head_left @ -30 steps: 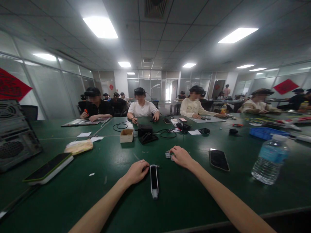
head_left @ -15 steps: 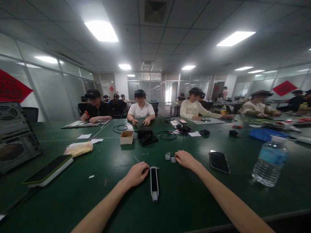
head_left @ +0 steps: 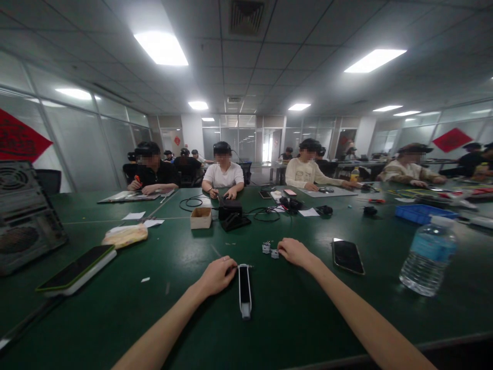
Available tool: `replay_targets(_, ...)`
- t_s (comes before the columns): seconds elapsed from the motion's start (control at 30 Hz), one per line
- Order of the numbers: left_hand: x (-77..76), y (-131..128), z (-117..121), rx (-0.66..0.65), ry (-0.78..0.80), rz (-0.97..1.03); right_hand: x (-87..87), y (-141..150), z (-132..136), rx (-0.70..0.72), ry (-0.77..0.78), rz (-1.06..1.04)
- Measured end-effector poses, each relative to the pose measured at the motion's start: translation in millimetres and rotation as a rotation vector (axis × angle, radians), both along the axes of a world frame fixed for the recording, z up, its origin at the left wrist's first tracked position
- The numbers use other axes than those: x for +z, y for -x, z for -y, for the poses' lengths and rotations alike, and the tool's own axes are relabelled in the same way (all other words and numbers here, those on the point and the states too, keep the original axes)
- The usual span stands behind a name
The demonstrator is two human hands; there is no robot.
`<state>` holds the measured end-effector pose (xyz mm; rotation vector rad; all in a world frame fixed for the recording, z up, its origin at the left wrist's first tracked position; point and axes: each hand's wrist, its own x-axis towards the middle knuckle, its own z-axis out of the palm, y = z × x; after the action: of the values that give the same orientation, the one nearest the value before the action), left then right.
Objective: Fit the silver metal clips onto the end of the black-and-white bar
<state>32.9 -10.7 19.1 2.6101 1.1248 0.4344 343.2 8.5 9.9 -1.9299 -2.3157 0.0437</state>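
My left hand [head_left: 218, 275] rests on the green table with its fingers curled in. Its fingertips are beside the upper end of a slim white device with a long black face [head_left: 245, 290], which lies lengthwise in front of me. My right hand [head_left: 296, 252] is also closed and low on the table. By its fingertips sit two small grey blocky parts, a nearer one [head_left: 275, 254] and one to the left [head_left: 266, 248]; whether the fingers touch the nearer one I cannot tell. Anything inside either hand is hidden.
To the right lie a dark phone [head_left: 347, 256], a water bottle [head_left: 428, 257] and a blue tray [head_left: 421, 214]. A green-edged device [head_left: 79, 270] and a computer case [head_left: 29, 221] stand left. Ahead are an open box [head_left: 201, 219], a black stand [head_left: 231, 213] and cables; several people sit opposite.
Both my hands and the things around them stay in place. Across the table, the person in the cream top has drawn an outstretched hand slightly inward.
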Motion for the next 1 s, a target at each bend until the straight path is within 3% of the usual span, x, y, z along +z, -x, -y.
replay_targets(0.67, -5.9, 0, -4, -0.014, -0.044, -0.003, 6.5, 3, 6, -0.001, 0.045, -0.081)
replay_targets(1.0, -3.0, 0, -2, -0.006, -0.023, 0.004, -3.5, 9, 0, 0.028, 0.021, -0.140)
